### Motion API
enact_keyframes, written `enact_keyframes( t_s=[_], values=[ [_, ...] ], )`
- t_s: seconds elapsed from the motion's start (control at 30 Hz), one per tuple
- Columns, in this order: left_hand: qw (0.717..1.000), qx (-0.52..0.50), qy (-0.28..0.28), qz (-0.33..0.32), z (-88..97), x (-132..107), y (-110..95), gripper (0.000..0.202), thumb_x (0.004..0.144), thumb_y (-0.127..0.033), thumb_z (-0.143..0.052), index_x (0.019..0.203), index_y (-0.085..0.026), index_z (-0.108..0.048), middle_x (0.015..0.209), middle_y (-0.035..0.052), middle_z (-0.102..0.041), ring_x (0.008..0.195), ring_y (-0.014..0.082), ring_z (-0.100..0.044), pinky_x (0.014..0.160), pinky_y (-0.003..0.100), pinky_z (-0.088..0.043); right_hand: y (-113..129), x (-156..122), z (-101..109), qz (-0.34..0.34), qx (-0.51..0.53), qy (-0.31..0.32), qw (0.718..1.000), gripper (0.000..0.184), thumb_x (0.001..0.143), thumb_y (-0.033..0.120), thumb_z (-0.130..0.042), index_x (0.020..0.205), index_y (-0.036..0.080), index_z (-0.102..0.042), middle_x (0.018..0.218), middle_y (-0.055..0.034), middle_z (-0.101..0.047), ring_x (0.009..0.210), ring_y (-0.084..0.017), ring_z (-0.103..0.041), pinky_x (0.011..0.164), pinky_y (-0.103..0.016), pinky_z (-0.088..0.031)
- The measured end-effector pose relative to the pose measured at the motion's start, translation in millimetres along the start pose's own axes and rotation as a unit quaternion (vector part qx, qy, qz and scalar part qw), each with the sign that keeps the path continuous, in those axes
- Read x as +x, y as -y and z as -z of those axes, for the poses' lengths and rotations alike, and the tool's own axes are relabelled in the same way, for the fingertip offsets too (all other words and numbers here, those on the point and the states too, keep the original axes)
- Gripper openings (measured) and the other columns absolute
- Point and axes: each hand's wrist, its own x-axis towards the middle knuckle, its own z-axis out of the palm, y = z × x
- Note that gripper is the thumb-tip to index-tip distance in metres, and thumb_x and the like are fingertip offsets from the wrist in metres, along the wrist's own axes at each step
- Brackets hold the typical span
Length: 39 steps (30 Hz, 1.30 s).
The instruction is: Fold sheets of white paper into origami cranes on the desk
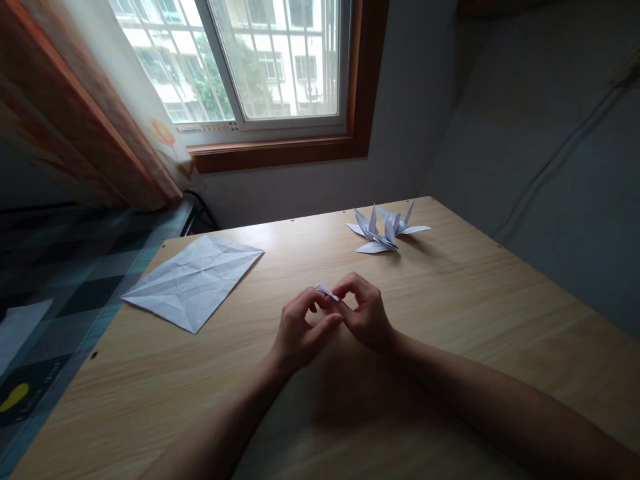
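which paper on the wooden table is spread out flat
The creased white sheet at the left; the folded figures toward the far right have points standing up.

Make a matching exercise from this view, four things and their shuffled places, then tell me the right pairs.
1. small folded paper
2. creased paper sheet
3. origami cranes
4. floral curtain

A. flat, left of the left hand
B. hanging at the window
C. between the left hand and right hand
D. on the tabletop, ahead of the right hand

Pairs: 1-C, 2-A, 3-D, 4-B
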Motion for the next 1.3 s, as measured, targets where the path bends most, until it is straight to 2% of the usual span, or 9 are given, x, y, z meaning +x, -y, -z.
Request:
enact_keyframes(
  t_s=[0.2, 0.47, 0.6, 0.7, 0.83, 0.93, 1.13, 1.2, 1.3],
  values=[
    [0.992, -0.108, 0.042, 0.053, 3.7, 3.5, 15.6, 0.036, 0.075, -0.052, -0.069, 0.077, -0.016, -0.059, 0.074, 0.0036, -0.061, 0.072, 0.0177, -0.054, 0.070, 0.029, -0.044, -7.0, 2.9, 1.6, -0.049, 0.148, 0.101, 0.983, 0.019, 0.072, 0.021, -0.071, 0.085, 0.021, -0.058, 0.082, -0.0004, -0.059, 0.077, -0.017, -0.059, 0.076, -0.033, -0.048],
    [0.976, -0.191, 0.066, 0.084, 3.9, 2.4, 16.4, 0.040, 0.077, -0.054, -0.068, 0.073, -0.015, -0.057, 0.070, 0.0004, -0.055, 0.067, 0.0142, -0.050, 0.065, 0.026, -0.041, -11.1, 1.4, 2.8, -0.120, 0.271, 0.124, 0.947, 0.026, 0.071, 0.029, -0.074, 0.088, 0.021, -0.056, 0.084, 0.0003, -0.056, 0.078, -0.015, -0.054, 0.073, -0.029, -0.045],
    [0.966, -0.229, 0.074, 0.089, 2.7, 3.2, 10.2, 0.039, 0.083, -0.052, -0.061, 0.071, -0.015, -0.058, 0.070, 0.0007, -0.055, 0.067, 0.0140, -0.049, 0.064, 0.026, -0.040, -14.0, 2.2, 3.4, -0.122, 0.283, 0.141, 0.941, 0.034, 0.069, 0.034, -0.078, 0.088, 0.021, -0.053, 0.084, 0.0007, -0.054, 0.076, -0.014, -0.052, 0.071, -0.028, -0.044],
    [0.971, -0.215, 0.059, 0.089, 1.2, 2.9, 8.4, 0.035, 0.085, -0.046, -0.061, 0.070, -0.015, -0.058, 0.068, 0.0003, -0.055, 0.066, 0.0135, -0.049, 0.064, 0.026, -0.039, -14.4, 2.3, 2.7, -0.107, 0.251, 0.146, 0.951, 0.038, 0.066, 0.034, -0.082, 0.084, 0.021, -0.052, 0.081, 0.0015, -0.054, 0.075, -0.014, -0.051, 0.070, -0.027, -0.043],
    [0.976, -0.193, 0.040, 0.090, 0.7, 2.2, 9.2, 0.031, 0.082, -0.042, -0.065, 0.069, -0.015, -0.058, 0.067, -0.0001, -0.055, 0.064, 0.0130, -0.047, 0.062, 0.025, -0.038, -12.5, 1.7, 1.3, -0.108, 0.210, 0.126, 0.964, 0.035, 0.068, 0.037, -0.081, 0.081, 0.021, -0.053, 0.077, 0.0024, -0.054, 0.071, -0.013, -0.051, 0.067, -0.027, -0.042],
    [0.975, -0.197, 0.033, 0.101, 2.7, 3.1, 8.0, 0.031, 0.083, -0.043, -0.065, 0.071, -0.015, -0.059, 0.068, 0.0003, -0.056, 0.066, 0.0137, -0.048, 0.063, 0.026, -0.038, -10.5, 3.4, 1.5, -0.142, 0.246, 0.111, 0.952, 0.028, 0.076, 0.039, -0.075, 0.078, 0.020, -0.055, 0.073, 0.0022, -0.055, 0.065, -0.012, -0.050, 0.060, -0.025, -0.041],
    [0.974, -0.199, 0.017, 0.112, 7.0, 6.6, 6.1, 0.035, 0.082, -0.048, -0.066, 0.072, -0.015, -0.060, 0.070, 0.0006, -0.059, 0.068, 0.0140, -0.052, 0.066, 0.026, -0.041, -15.8, 12.2, 5.0, -0.168, 0.267, 0.095, 0.944, 0.026, 0.073, 0.037, -0.078, 0.071, 0.018, -0.060, 0.069, 0.0010, -0.062, 0.063, -0.012, -0.056, 0.061, -0.027, -0.046],
    [0.970, -0.213, 0.000, 0.119, 7.3, 7.6, 9.9, 0.035, 0.081, -0.048, -0.066, 0.074, -0.015, -0.062, 0.072, 0.0015, -0.061, 0.070, 0.0144, -0.054, 0.069, 0.026, -0.042, -21.5, 16.9, 7.8, -0.190, 0.281, 0.063, 0.939, 0.028, 0.073, 0.040, -0.078, 0.070, 0.018, -0.061, 0.067, 0.0012, -0.064, 0.062, -0.013, -0.058, 0.063, -0.028, -0.049],
    [0.951, -0.265, -0.054, 0.151, 8.4, 10.3, 19.7, 0.035, 0.078, -0.049, -0.070, 0.075, -0.015, -0.062, 0.072, 0.0017, -0.064, 0.071, 0.0142, -0.058, 0.071, 0.026, -0.045, -30.6, 26.2, 14.5, -0.236, 0.312, -0.030, 0.920, 0.035, 0.065, 0.044, -0.083, 0.066, 0.018, -0.059, 0.062, 0.0037, -0.063, 0.057, -0.010, -0.058, 0.059, -0.025, -0.051]
  ],
)
